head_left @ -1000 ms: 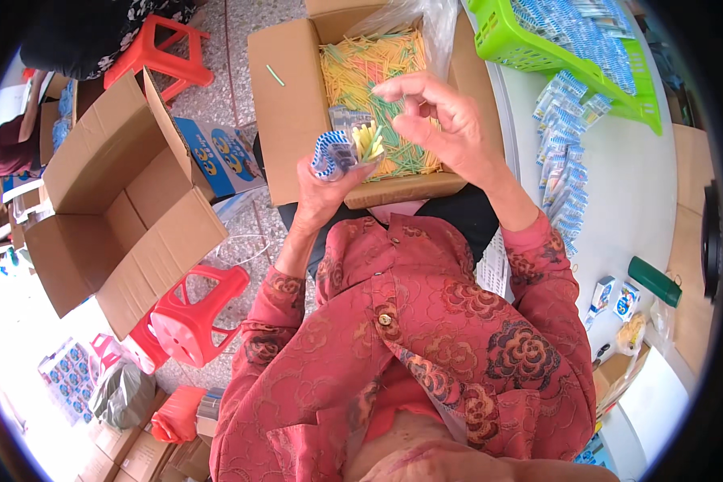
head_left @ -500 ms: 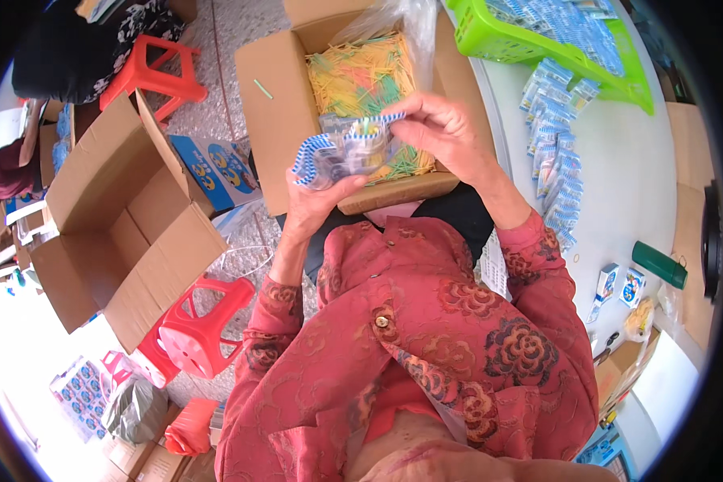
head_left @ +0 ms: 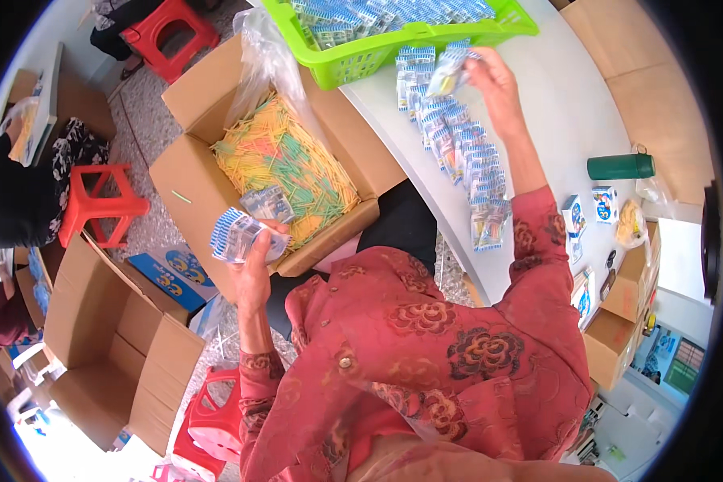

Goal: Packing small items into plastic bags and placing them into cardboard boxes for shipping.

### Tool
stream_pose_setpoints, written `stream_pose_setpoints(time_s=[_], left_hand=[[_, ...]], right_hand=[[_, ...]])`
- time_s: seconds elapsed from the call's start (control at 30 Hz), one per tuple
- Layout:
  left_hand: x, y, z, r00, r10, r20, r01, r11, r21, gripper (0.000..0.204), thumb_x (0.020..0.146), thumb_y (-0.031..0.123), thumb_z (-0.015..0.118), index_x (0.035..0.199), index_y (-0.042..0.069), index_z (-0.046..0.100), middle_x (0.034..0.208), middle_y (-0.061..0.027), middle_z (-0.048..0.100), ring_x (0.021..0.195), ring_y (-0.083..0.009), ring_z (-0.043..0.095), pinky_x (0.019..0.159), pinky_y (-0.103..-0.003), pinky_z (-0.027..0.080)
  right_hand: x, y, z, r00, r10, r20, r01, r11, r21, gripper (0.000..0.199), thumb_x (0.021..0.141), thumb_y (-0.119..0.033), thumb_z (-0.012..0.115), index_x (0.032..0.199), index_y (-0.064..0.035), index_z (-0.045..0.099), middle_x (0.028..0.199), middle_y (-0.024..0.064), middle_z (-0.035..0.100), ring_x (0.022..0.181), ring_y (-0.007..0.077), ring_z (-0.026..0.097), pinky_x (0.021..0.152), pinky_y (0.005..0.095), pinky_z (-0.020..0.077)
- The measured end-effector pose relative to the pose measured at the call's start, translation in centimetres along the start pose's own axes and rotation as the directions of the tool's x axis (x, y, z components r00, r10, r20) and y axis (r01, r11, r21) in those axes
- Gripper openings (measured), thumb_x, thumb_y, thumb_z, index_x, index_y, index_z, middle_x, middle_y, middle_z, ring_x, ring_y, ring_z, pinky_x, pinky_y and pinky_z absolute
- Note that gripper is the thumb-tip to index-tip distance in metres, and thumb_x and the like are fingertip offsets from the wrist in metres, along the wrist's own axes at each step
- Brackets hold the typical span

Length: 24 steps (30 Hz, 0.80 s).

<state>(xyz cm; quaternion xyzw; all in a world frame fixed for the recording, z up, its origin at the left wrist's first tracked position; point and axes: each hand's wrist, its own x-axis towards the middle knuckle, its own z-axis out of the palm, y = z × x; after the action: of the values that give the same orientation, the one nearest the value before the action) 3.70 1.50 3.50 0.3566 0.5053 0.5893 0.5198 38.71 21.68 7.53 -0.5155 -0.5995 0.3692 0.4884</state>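
Observation:
My left hand (head_left: 251,281) is closed round a bunch of small clear packets (head_left: 234,234) with blue-and-white striped tops, above the near left side of an open cardboard box (head_left: 186,210). Loose yellow, orange and green thin sticks (head_left: 297,165) fill that box. Another clear packet (head_left: 267,204) shows just beyond my left fingers; whether it is held or lies on the sticks I cannot tell. Over the white table, my right hand (head_left: 496,87) pinches a single packet (head_left: 448,71) by its side. Below it, overlapping packets (head_left: 462,153) form a long row on the table.
A green plastic basket (head_left: 341,74) full of similar packets stands at the table's far end. A dark green bottle (head_left: 618,167) and small boxes (head_left: 573,227) stand at the right. An open cardboard box (head_left: 128,345) and red stools (head_left: 96,205) are on the left.
My right hand has moved away from my left, out to the right over the table, carrying one packet. My left hand has shifted left and down with the rest. The view has turned rightward.

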Motion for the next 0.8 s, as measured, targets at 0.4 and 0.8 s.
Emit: stream_pose_setpoints(time_s=[0.4, 0.8], left_hand=[[0.6, 0.2, 3.1, 0.990, -0.134, 0.042, 0.133, 0.991, 0.018, 0.022, 0.088, 0.014, 0.050, 0.104, -0.001, 0.055, 0.092, -0.0127, 0.064, 0.087, -0.0176, 0.060, 0.078, -0.030, 0.047], [1.1, -0.4, 3.5, 0.996, -0.085, 0.013, 0.086, 0.985, -0.153, 0.023, 0.078, 0.007, 0.066, 0.100, 0.003, 0.059, 0.086, -0.0043, 0.064, 0.081, -0.0141, 0.062, 0.069, -0.024, 0.048]], right_hand=[[5.6, 11.7, -4.8, 0.991, 0.049, -0.122, -0.070, 0.982, -0.176, 0.022, 0.087, -0.019, 0.052, 0.105, -0.0071, 0.056, 0.087, 0.0034, 0.062, 0.075, 0.0136, 0.054, 0.069, 0.0267, 0.0436], [-6.2, -6.0, 10.5, 0.796, -0.223, 0.564, 0.327, 0.941, -0.090, 0.020, 0.078, -0.009, 0.062, 0.097, -0.0030, 0.057, 0.086, 0.0039, 0.059, 0.075, 0.0108, 0.055, 0.070, 0.0250, 0.0451]])
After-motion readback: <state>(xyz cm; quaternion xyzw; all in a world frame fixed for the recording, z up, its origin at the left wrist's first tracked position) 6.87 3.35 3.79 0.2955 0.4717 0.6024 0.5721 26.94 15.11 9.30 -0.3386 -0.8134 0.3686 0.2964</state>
